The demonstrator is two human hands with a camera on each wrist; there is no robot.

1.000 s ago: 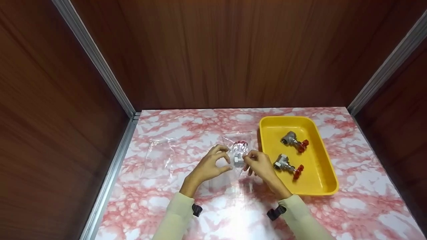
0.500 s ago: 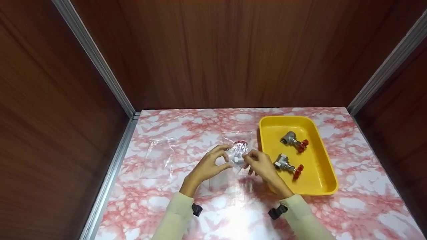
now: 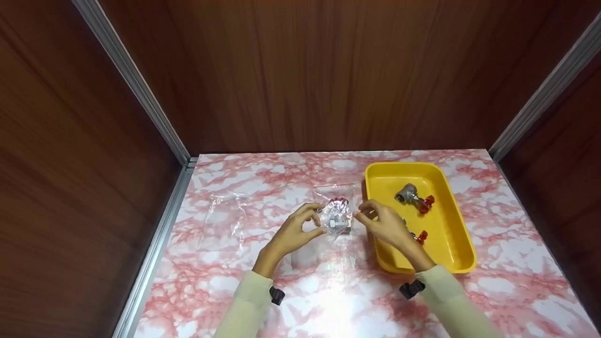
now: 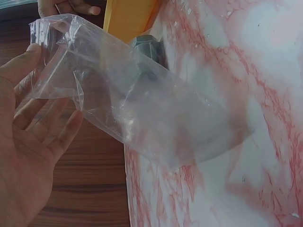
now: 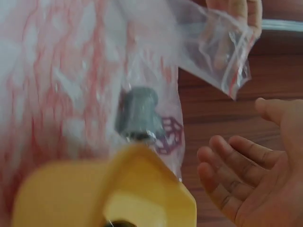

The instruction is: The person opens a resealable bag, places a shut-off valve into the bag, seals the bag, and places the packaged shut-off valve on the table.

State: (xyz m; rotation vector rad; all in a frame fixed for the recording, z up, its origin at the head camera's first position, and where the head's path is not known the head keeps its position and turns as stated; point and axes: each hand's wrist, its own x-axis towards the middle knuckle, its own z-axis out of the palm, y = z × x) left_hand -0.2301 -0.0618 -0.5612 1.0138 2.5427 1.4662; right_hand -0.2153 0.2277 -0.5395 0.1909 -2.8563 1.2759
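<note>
1. Spare clear bag lies flat at 9 o'clock on the marble surface.
2. Left hand pinches the plastic bag with a valve inside, dead center.
3. Right hand hangs at 3 o'clock of it, grip spread, holding nothing.
4. Yellow tray sits further right, with a red-handled valve.

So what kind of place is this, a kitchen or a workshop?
Probably a small packing bench, not a kitchen: a pink marble-look table boxed in by wooden walls, a yellow tray holding metal valves, and a clear bag that the left hand holds.
</note>
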